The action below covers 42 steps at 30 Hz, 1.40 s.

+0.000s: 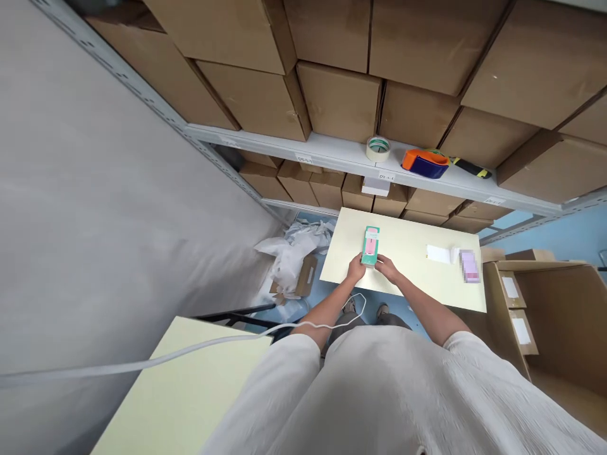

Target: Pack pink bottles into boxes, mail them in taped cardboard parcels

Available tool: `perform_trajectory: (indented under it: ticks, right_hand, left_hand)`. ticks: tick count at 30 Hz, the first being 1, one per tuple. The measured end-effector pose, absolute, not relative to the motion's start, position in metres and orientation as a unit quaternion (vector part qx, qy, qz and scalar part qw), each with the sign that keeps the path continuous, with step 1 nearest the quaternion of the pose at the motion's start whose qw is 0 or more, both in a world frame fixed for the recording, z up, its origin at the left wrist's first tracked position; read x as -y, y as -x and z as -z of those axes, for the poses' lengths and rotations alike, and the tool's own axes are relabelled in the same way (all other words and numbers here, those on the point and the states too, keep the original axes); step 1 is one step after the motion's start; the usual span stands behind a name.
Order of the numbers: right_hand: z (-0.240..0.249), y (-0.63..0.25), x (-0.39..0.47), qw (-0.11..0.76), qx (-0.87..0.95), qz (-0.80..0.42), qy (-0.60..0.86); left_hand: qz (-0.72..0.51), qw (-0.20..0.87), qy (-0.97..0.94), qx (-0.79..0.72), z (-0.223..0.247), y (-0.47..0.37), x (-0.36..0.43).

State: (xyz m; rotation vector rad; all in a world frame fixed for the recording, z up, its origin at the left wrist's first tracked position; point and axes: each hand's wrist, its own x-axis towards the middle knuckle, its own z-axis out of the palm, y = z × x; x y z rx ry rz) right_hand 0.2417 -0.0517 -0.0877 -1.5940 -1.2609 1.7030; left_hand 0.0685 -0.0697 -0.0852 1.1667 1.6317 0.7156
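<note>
A slim green box point(370, 245) with a pink picture on its face is at the near part of the pale yellow table point(403, 243). My left hand point(356, 268) grips its lower left side, fingers closed against it. On the lower right side, my right hand point(387, 269) has its fingertips on the same box. Whether the box rests on the tabletop or is lifted slightly, I cannot tell. To the right on the table are a white paper strip point(439, 254) and a blurred-out purple and pink item point(469, 266).
Cardboard boxes point(339, 101) fill the shelves ahead. Along the shelf edge point(332, 148) sit a tape roll point(378, 149), an orange and blue tape dispenser point(425, 163) and a utility knife point(470, 167). Crumpled plastic point(294, 253) lies left, a large open carton point(564, 316) right. A white cable point(190, 351) crosses my left arm.
</note>
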Motion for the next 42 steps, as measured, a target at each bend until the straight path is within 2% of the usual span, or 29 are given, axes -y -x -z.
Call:
perform_trajectory:
  ticks: [5, 10, 19, 25, 32, 42]
  right_hand:
    - [0.099, -0.226, 0.043, 0.245, 0.406, -0.583, 0.659]
    - [0.102, -0.218, 0.049, 0.292, 0.379, -0.601, 0.64]
    - [0.061, -0.226, 0.041, 0.342, 0.454, -0.515, 0.641]
    - [0.03, -0.226, 0.039, 0.327, 0.526, -0.461, 0.636]
    - [0.016, -0.222, 0.033, 0.287, 0.6, -0.43, 0.61]
    - [-0.008, -0.23, 0.012, 0.141, 0.752, -0.306, 0.566]
  left_hand:
    - [-0.287, 0.509, -0.449, -0.676, 0.096, -0.047, 0.051]
    - [-0.273, 0.559, -0.444, -0.645, 0.098, -0.038, 0.048]
    - [-0.318, 0.479, -0.523, -0.629, 0.059, -0.034, 0.044]
    - [-0.31, 0.463, -0.545, -0.626, 0.035, -0.034, 0.042]
    - [-0.324, 0.474, -0.555, -0.602, 0.033, -0.031, 0.034]
    - [-0.294, 0.487, -0.586, -0.577, 0.03, -0.019, 0.017]
